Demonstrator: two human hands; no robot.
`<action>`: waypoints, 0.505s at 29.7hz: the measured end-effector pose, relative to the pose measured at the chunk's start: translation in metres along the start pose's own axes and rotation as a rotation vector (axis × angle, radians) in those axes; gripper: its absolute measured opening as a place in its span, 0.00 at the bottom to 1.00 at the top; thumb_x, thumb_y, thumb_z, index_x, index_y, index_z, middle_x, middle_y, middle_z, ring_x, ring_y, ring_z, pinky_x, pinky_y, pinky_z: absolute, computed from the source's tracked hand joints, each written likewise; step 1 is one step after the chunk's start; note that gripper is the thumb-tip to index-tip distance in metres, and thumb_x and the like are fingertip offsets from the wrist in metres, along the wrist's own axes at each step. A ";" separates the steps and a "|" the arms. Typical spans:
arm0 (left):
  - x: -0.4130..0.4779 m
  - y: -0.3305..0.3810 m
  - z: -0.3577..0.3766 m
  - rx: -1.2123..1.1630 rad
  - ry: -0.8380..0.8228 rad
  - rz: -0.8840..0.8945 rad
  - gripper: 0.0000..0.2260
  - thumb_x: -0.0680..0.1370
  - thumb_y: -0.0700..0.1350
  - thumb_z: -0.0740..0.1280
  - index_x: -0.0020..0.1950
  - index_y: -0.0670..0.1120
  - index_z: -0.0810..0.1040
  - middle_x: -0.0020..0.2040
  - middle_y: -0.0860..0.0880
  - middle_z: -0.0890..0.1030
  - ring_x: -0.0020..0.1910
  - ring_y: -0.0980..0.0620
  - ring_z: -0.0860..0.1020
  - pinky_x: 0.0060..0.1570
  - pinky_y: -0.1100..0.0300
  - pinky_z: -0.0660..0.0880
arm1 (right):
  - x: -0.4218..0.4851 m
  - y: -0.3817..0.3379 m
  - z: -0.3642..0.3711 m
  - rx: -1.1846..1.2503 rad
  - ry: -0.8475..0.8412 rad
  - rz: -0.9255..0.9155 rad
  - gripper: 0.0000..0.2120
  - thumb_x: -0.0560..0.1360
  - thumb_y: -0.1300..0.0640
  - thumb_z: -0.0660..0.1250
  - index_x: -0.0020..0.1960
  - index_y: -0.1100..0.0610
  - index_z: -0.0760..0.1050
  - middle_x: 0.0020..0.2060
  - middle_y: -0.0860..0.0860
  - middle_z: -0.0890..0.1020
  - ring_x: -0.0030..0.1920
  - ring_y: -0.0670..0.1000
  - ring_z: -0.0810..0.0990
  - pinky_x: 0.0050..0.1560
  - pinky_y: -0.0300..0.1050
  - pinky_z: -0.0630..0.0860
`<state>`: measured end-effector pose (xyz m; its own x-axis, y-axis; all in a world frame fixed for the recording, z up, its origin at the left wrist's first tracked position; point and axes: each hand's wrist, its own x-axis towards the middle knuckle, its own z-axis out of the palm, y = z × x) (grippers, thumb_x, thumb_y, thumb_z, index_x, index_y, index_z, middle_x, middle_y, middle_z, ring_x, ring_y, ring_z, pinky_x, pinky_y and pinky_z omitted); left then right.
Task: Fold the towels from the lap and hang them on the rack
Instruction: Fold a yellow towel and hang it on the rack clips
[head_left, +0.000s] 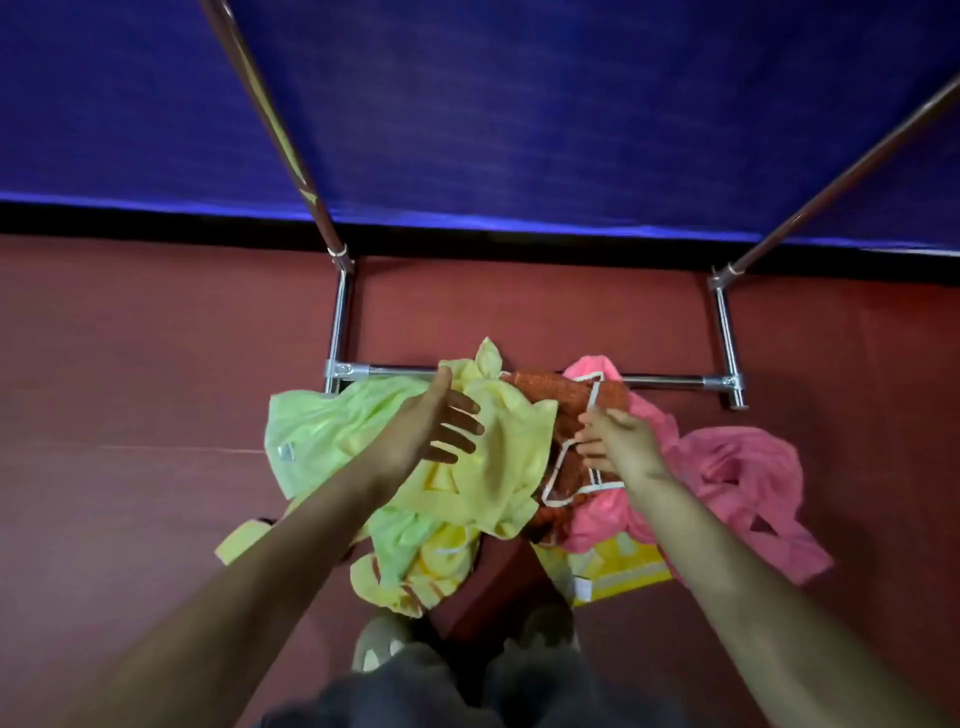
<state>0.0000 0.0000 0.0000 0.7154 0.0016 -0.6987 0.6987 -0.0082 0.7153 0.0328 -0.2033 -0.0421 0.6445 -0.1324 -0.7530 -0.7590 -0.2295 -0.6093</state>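
Orange towel (550, 395), likely limp and light, is pinched at its hem by the right hand (618, 441). The left hand (436, 421) is spread.

- The left arm (260, 571) is bare and stretched forward, with the wrist in line with the forearm.
- The left hand (441, 423) stands on its edge, thumb uppermost. Its four fingers are straight and fanned apart, their tips pointing across toward the other hand.
- The right arm (753, 571) is bare and reaches forward and inward.
- The right hand (615, 441) has its back upward and its fingers curled. The fingertips pinch the white-trimmed edge of the orange towel (545, 389), which runs on past them.
- The two hands are near each other but apart.
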 end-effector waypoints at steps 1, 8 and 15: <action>0.001 0.000 0.003 -0.038 0.004 -0.003 0.25 0.79 0.58 0.45 0.38 0.47 0.76 0.32 0.51 0.81 0.28 0.55 0.79 0.36 0.61 0.72 | 0.004 0.001 0.004 0.005 -0.009 0.042 0.15 0.78 0.58 0.56 0.57 0.68 0.72 0.34 0.56 0.76 0.32 0.51 0.75 0.30 0.39 0.71; 0.036 -0.033 0.011 -0.006 -0.040 -0.059 0.23 0.79 0.57 0.46 0.39 0.47 0.75 0.34 0.49 0.80 0.28 0.56 0.78 0.37 0.61 0.73 | 0.067 0.043 0.031 -0.154 0.057 0.179 0.15 0.77 0.61 0.56 0.57 0.71 0.71 0.53 0.68 0.78 0.50 0.62 0.78 0.57 0.59 0.74; 0.046 -0.039 -0.001 -0.016 -0.065 -0.059 0.21 0.79 0.56 0.49 0.40 0.47 0.76 0.33 0.51 0.81 0.29 0.56 0.78 0.36 0.61 0.73 | 0.088 0.054 0.055 -0.195 0.140 -0.021 0.11 0.75 0.61 0.61 0.51 0.68 0.75 0.41 0.57 0.76 0.45 0.55 0.73 0.47 0.43 0.68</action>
<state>0.0057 0.0015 -0.0601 0.6713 -0.0631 -0.7385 0.7402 0.0058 0.6723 0.0429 -0.1748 -0.1550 0.6771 -0.2545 -0.6905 -0.7215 -0.4140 -0.5550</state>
